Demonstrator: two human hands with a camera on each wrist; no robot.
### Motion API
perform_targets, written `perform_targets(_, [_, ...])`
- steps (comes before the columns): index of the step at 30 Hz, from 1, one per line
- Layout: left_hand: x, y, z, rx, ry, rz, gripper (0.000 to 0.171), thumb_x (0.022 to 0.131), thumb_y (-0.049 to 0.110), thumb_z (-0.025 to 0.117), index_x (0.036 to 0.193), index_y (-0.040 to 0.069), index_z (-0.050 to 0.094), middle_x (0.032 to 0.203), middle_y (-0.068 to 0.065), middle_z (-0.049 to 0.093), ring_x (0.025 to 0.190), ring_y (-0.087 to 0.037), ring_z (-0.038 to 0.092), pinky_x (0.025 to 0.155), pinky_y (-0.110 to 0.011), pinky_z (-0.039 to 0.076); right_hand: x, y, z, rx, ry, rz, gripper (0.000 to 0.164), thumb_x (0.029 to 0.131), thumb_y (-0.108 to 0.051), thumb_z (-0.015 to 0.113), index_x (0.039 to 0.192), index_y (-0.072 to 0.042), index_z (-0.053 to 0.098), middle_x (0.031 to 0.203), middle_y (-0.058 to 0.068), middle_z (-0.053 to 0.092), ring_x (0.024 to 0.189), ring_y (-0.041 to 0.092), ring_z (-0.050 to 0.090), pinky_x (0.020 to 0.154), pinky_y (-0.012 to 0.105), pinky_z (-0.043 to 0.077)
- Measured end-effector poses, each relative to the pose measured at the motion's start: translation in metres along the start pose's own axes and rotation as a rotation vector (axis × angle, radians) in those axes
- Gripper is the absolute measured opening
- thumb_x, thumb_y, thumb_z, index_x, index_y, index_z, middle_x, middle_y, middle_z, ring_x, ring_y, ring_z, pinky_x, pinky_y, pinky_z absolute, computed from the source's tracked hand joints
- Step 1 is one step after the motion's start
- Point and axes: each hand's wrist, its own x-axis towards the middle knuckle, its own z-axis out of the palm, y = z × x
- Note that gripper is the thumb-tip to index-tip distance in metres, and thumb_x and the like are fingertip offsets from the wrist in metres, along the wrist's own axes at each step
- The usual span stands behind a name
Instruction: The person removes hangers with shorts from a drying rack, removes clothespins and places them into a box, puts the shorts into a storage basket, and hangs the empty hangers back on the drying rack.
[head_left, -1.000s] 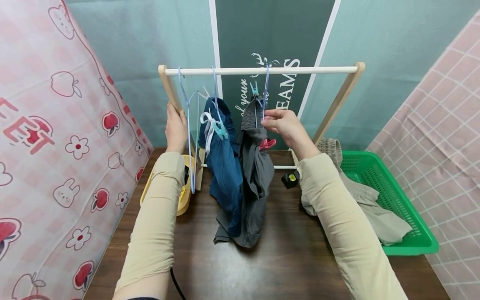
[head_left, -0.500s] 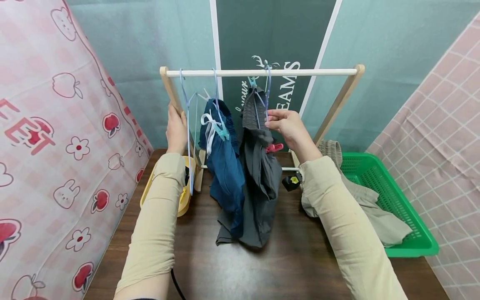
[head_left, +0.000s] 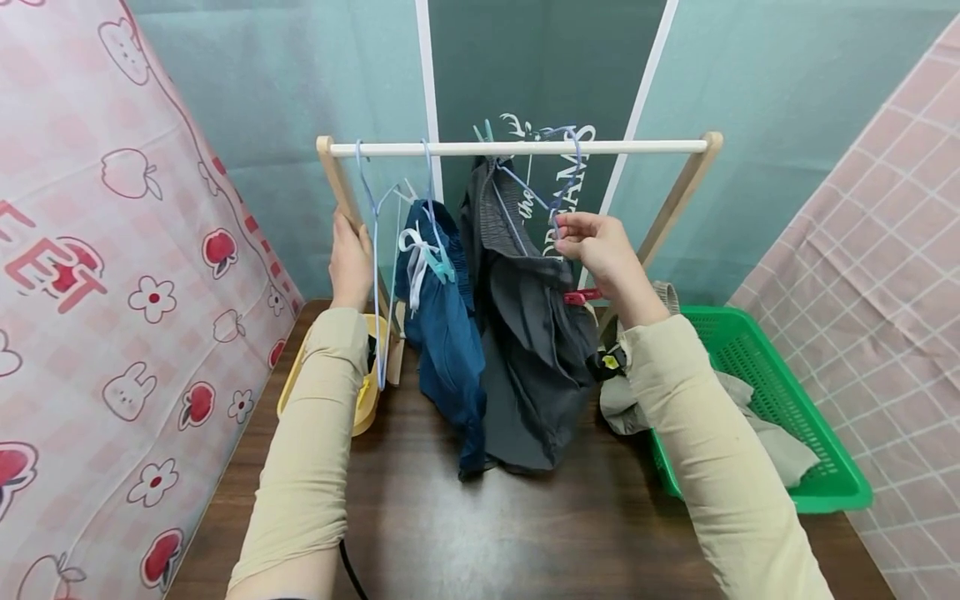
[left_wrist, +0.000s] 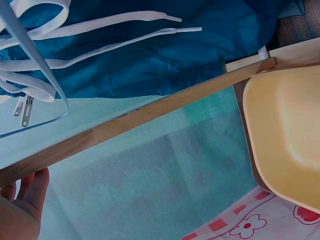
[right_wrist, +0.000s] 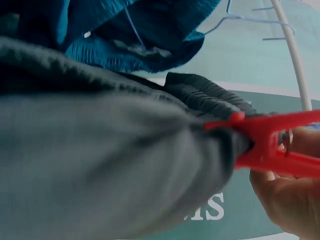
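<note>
My left hand (head_left: 351, 265) holds the left wooden post (left_wrist: 115, 125) of a small clothes rack. With the fingertips of my right hand (head_left: 600, 250) I pinch a blue wire clothes hanger (head_left: 579, 158), its hook over the white rail (head_left: 637, 147). Dark grey trousers (head_left: 525, 333) hang from it, turned with the waistband towards me. A red clothespin (right_wrist: 262, 142) grips their near side, and a teal clothespin (head_left: 486, 132) stands at the far side. Left of them hang blue trousers (head_left: 446, 333) with a white drawstring and a teal clothespin (head_left: 439, 263).
A bare blue hanger (head_left: 378, 292) hangs at the rail's left end. Below it stands a yellow container (left_wrist: 295, 125). At the right, a green basket (head_left: 840, 450) holds a beige garment (head_left: 772, 442). Printed fabric surrounds the brown table (head_left: 480, 542).
My right hand has moved right with the hanger, and the grey trousers have swung wider, facing more towards me. The left hand stays on the post.
</note>
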Motion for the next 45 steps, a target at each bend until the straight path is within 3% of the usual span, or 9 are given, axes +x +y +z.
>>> perform_targets(5, [-0.001, 0.001, 0.000, -0.001, -0.001, 0.001, 0.051, 0.105, 0.025, 0.035, 0.151, 0.014, 0.018, 0.148, -0.015, 0.039, 0.128, -0.037, 0.049, 0.100, -0.057, 0.041, -0.005, 0.005, -0.017, -0.011, 0.069, -0.039, 0.031, 0.093, 0.003, 0.051, 0.124, 0.006, 0.054, 0.080, -0.015, 0.054, 0.082, 0.003, 0.049, 0.069, 0.010, 0.043])
perform_targets(10, [-0.002, 0.005, -0.002, -0.011, 0.002, 0.006, 0.050, 0.105, 0.024, 0.035, 0.150, 0.013, 0.019, 0.147, -0.015, 0.039, 0.129, -0.037, 0.048, 0.101, -0.057, 0.040, -0.014, 0.015, -0.044, 0.147, 0.096, -0.094, 0.019, 0.094, 0.003, 0.051, 0.105, -0.009, 0.061, 0.079, -0.015, 0.057, 0.079, 0.001, 0.051, 0.068, 0.008, 0.044])
perform_targets(14, [-0.002, 0.005, -0.002, -0.012, -0.005, 0.003, 0.050, 0.105, 0.024, 0.034, 0.151, 0.013, 0.018, 0.147, -0.015, 0.039, 0.129, -0.037, 0.048, 0.102, -0.056, 0.040, -0.023, 0.023, -0.068, 0.288, 0.113, -0.158, 0.029, 0.093, 0.004, 0.052, 0.087, -0.020, 0.066, 0.077, -0.012, 0.060, 0.076, 0.001, 0.053, 0.067, 0.008, 0.045])
perform_targets(19, [0.000, 0.003, -0.001, -0.010, -0.008, -0.011, 0.049, 0.105, 0.025, 0.033, 0.150, 0.014, 0.018, 0.146, -0.015, 0.040, 0.126, -0.037, 0.050, 0.100, -0.056, 0.042, -0.032, 0.032, -0.094, 0.476, 0.120, -0.282, 0.034, 0.090, 0.011, 0.052, 0.078, -0.014, 0.072, 0.072, -0.008, 0.066, 0.068, 0.002, 0.057, 0.064, 0.009, 0.047])
perform_targets(25, [0.000, 0.001, -0.001, 0.001, 0.013, 0.001, 0.047, 0.105, 0.025, 0.033, 0.148, 0.012, 0.021, 0.142, -0.017, 0.043, 0.123, -0.038, 0.051, 0.098, -0.056, 0.042, -0.045, 0.042, -0.133, 0.621, 0.095, -0.364, 0.025, 0.088, 0.014, 0.053, 0.081, -0.001, 0.073, 0.076, 0.002, 0.071, 0.066, 0.008, 0.061, 0.064, 0.013, 0.050])
perform_targets(34, [-0.002, 0.005, -0.003, 0.009, 0.007, -0.008, 0.049, 0.105, 0.025, 0.033, 0.150, 0.012, 0.019, 0.147, -0.015, 0.040, 0.129, -0.038, 0.048, 0.102, -0.058, 0.039, -0.064, 0.057, -0.176, 0.689, 0.094, -0.327, 0.024, 0.087, 0.017, 0.051, 0.084, 0.005, 0.071, 0.078, 0.007, 0.072, 0.067, 0.013, 0.064, 0.063, 0.017, 0.050])
perform_targets(41, [-0.001, 0.003, -0.001, 0.000, 0.009, -0.005, 0.048, 0.105, 0.025, 0.033, 0.149, 0.012, 0.020, 0.146, -0.016, 0.040, 0.129, -0.037, 0.048, 0.102, -0.059, 0.039, -0.070, 0.068, -0.185, 0.694, 0.072, -0.233, 0.024, 0.088, 0.016, 0.051, 0.084, 0.004, 0.072, 0.081, 0.006, 0.073, 0.070, 0.011, 0.066, 0.064, 0.016, 0.051])
perform_targets(45, [0.001, -0.001, 0.002, 0.000, 0.014, 0.005, 0.047, 0.104, 0.026, 0.033, 0.148, 0.012, 0.022, 0.144, -0.017, 0.043, 0.127, -0.038, 0.050, 0.101, -0.059, 0.039, -0.070, 0.074, -0.186, 0.670, 0.052, -0.235, 0.024, 0.088, 0.015, 0.051, 0.085, 0.004, 0.072, 0.082, 0.005, 0.072, 0.071, 0.010, 0.066, 0.064, 0.015, 0.050])
